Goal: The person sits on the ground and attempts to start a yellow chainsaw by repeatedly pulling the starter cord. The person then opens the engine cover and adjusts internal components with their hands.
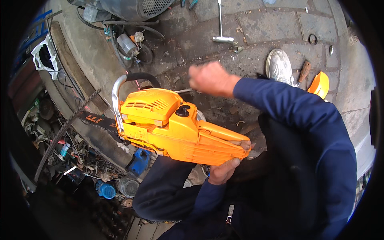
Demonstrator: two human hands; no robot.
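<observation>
An orange chainsaw (160, 124) lies before me, its bar (98, 122) pointing left and its rear end toward my right. My left hand (224, 172) is closed around the rear handle from below, thumb on the near side; some of its fingers show through the handle opening. Beyond the saw's far side is my right hand (212, 79), a fist somewhat smeared by motion. A thin metal shaft (184, 91) runs from below this fist toward the saw; its grip is hidden in the hand. The saw's curved front handle (117, 96) stands to the left.
A T-shaped socket wrench (222, 39) lies on the paving. Right of my shoe (279, 66) are a wooden-handled tool (305, 71) and an orange plastic cover (319, 85). A motor with cables (132, 9) stands far left. A bent steel bar (60, 136) crosses scrap at left.
</observation>
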